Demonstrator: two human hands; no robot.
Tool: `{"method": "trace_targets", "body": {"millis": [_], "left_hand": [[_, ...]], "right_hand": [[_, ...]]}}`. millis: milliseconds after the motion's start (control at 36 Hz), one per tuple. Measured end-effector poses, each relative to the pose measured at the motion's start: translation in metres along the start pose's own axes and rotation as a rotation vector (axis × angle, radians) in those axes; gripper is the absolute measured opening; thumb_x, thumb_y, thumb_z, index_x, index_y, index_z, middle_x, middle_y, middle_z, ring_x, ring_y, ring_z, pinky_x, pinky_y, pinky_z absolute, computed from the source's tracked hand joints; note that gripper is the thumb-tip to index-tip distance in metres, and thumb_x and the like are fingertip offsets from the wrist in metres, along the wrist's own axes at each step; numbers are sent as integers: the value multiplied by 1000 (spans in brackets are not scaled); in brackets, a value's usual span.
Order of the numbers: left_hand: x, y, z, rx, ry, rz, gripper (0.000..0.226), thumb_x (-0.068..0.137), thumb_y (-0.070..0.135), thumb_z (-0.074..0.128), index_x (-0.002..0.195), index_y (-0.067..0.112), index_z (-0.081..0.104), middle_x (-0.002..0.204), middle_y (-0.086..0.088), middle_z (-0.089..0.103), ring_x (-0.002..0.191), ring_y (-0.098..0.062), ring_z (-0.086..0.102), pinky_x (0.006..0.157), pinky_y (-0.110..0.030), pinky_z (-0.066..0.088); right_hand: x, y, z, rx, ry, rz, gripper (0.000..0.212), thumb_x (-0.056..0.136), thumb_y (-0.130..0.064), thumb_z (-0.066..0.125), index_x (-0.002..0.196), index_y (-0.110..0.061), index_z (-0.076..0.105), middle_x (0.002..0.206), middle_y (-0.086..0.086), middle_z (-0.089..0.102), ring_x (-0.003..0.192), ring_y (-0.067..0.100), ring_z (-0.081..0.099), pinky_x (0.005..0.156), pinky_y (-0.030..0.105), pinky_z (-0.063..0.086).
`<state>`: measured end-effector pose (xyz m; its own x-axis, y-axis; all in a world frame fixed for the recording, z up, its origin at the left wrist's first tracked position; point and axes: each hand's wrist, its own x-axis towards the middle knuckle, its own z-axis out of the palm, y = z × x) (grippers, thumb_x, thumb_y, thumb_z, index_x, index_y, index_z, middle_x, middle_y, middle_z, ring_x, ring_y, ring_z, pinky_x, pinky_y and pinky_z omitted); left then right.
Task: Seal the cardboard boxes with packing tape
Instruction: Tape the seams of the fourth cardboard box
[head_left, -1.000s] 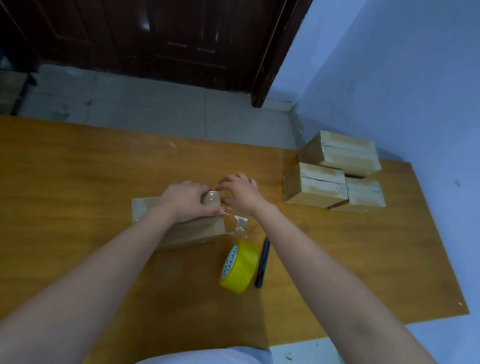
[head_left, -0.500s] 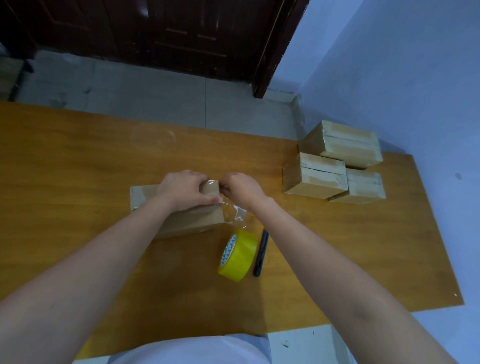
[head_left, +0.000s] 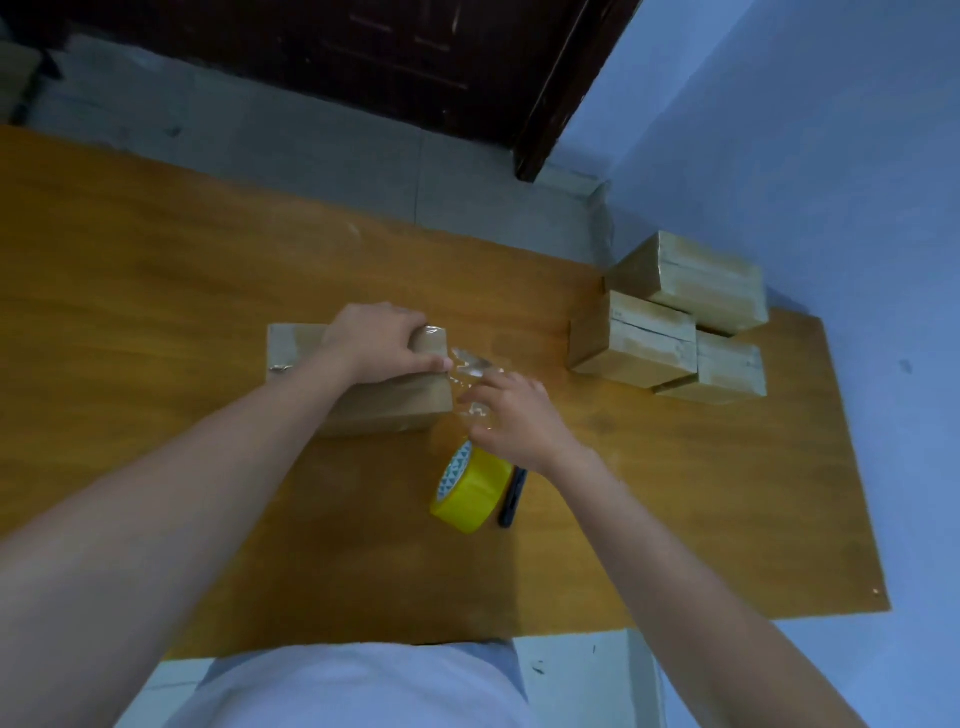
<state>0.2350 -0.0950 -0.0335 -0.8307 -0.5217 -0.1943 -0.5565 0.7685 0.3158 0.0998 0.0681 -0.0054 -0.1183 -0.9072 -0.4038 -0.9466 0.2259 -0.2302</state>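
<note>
A flat cardboard box (head_left: 296, 348) lies in the middle of the wooden table (head_left: 156, 270). My left hand (head_left: 376, 343) grips the box's right end from above, fingers curled over its far edge. A loose end of clear tape (head_left: 470, 366) hangs off that end of the box. My right hand (head_left: 511, 418) is just right of the box and pinches the crinkled tape. The yellow tape roll (head_left: 470, 486) stands on edge close in front of the box, under my right wrist.
A dark pen-like tool (head_left: 511, 499) lies right of the roll. Three taped cardboard boxes (head_left: 670, 332) are stacked at the table's right end against the blue wall. A dark door and grey floor lie beyond the table's far edge.
My right hand has come off the box's top and moved down to the right, now at the loose tape beside the box. My left hand has stayed on the box.
</note>
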Motion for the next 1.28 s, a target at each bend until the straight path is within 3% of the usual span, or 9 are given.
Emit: {"method": "trace_targets", "body": {"millis": [139,250,389,556,667,889,1056,1167,1278], "left_hand": [[2,-3,6,21,41,17,59,81,76,41,97,21,55,107,-1,64,100,-24,56,66,-32,33],[2,-4,8,31,52,23,63,81,77,39,102,20,57,107,-2,64,100,-24,57,66,-32,35],[2,-4,8,35,68,32,59,81,77,41,96,21,54,106,-3,64,99,-25,57,65,-32,34],[4,-5,11,33,69,34,63,79,80,37,96,21,54,104,-2,64,97,-24,57,65,-32,33],[4,-6,12,40,84,35,67,78,80,37,103,21,57,106,-2,64,98,-24,58,66,-32,35],[3,-4,10,36,93,33,67,80,77,40,107,19,58,110,-6,64,102,-28,57,68,-33,34],[4,-5,11,48,97,32,70,79,79,40,107,17,58,110,-10,64,103,-31,57,71,-35,35],[4,-4,10,53,95,30,69,79,79,40,105,17,58,108,-11,65,100,-32,59,69,-34,35],[4,-4,10,71,88,32,70,80,78,40,107,16,58,109,-12,64,102,-33,58,70,-35,34]], "right_hand": [[6,-9,16,-155,103,-46,45,88,-38,59,130,-22,51,130,-2,51,127,21,39,102,35,25],[11,-13,23,-224,199,-32,54,85,-34,64,133,-14,48,129,4,53,123,27,46,101,39,31],[12,-17,26,-249,237,-49,40,63,-28,84,94,-10,68,89,5,68,89,28,65,79,36,49],[9,-18,27,-203,170,-58,19,82,-24,69,88,-6,68,92,10,69,100,30,59,93,40,37],[8,-20,24,-172,178,-64,16,67,-19,80,67,-10,67,68,5,67,75,29,64,76,40,48],[19,-11,6,-326,116,-280,15,62,-24,73,53,-18,63,54,-2,60,56,21,61,52,23,42],[30,-4,-3,-461,79,-427,19,69,-33,56,58,-21,66,61,-4,65,62,22,64,55,26,38],[31,0,3,-465,90,-406,32,75,-38,42,59,-22,65,62,-5,65,62,21,64,54,27,42],[34,-2,2,-397,67,-312,35,81,-42,56,83,-11,72,82,8,69,78,30,66,62,34,45]]}}
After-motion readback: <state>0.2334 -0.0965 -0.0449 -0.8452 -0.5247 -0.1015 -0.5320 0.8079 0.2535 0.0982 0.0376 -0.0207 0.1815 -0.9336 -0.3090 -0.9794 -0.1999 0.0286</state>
